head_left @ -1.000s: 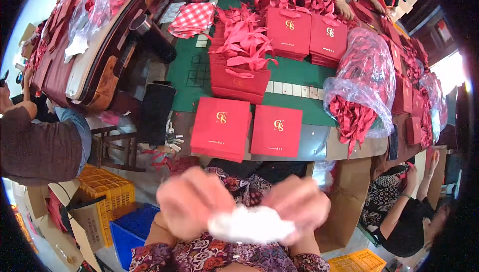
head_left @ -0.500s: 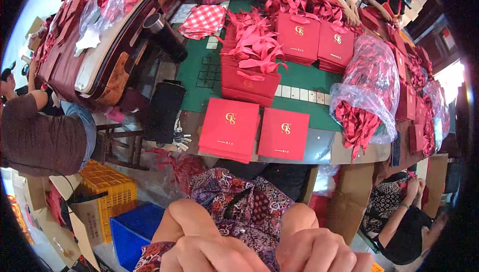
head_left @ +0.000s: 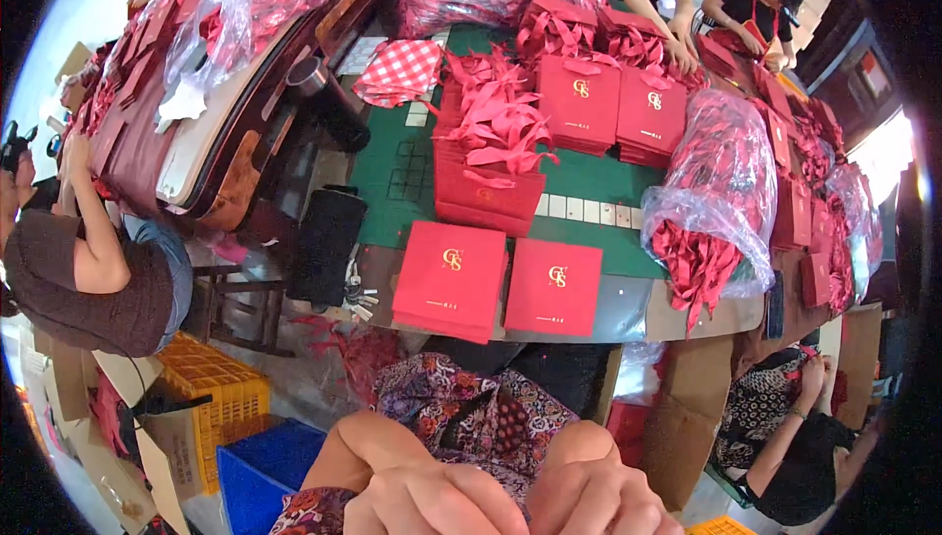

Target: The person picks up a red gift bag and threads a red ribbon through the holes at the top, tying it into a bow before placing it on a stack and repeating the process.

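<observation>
Flat red stack beyond left grip

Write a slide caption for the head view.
Left hand and right hand close together, near a table with red bags and a clear plastic sack of red ribbons.

Curled left fingers and right fingers below table with red bags

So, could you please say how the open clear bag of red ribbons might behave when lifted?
The clear bag would probably sag, looking thin and wrinkled. The red ribbons may slip out, since some hang from its open end.
</observation>
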Demonstrator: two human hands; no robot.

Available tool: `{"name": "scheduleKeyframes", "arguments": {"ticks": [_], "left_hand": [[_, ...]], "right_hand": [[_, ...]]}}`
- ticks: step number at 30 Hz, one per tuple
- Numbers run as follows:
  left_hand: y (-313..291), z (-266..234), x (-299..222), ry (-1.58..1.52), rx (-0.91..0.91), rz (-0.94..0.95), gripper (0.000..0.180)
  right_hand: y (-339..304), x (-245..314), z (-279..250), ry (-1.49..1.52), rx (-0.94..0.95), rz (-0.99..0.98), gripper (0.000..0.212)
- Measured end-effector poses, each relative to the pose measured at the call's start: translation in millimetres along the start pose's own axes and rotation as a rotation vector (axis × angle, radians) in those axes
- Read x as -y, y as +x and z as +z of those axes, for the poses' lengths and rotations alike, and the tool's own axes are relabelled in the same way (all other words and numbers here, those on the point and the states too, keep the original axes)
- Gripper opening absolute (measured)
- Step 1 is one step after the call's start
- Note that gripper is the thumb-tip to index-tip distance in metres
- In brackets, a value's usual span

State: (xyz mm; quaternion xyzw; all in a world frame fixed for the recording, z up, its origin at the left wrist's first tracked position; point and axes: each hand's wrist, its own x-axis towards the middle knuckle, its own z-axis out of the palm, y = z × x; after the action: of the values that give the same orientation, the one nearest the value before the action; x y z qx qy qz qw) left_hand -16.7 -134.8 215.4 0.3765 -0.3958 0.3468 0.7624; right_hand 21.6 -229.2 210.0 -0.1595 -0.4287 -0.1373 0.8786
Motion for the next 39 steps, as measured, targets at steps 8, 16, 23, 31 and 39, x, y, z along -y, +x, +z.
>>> {"name": "scheduleKeyframes", "arguments": {"ticks": [8,16,23,31,39], "left_hand": [[3.0,8.1,7.6,0.05,-0.012,-0.108,0.011],[3.7,33.3,13.7,0.005,-0.166,-0.097,0.016],[-13.4,10.4,13.5,0.191,0.056,-0.021,0.013],[-81.0,-95.8,-2.0,1.124,-0.064,-0.357,0.026],[-100.1,-249.3,-4.0,1.668,-0.037,-0.696,0.016]], "right_hand": [[9.7,23.2,-33.3,-0.077,0.285,0.199,0.015],[-6.8,26.2,-26.9,-0.269,0.149,-0.074,0.012],[-23.3,48.6,-24.0,-0.466,0.14,0.274,0.014],[-68.5,-10.0,-61.9,-0.941,0.296,0.717,0.036],[-114.0,-18.0,-144.5,-1.386,0.211,0.813,0.018]]}}
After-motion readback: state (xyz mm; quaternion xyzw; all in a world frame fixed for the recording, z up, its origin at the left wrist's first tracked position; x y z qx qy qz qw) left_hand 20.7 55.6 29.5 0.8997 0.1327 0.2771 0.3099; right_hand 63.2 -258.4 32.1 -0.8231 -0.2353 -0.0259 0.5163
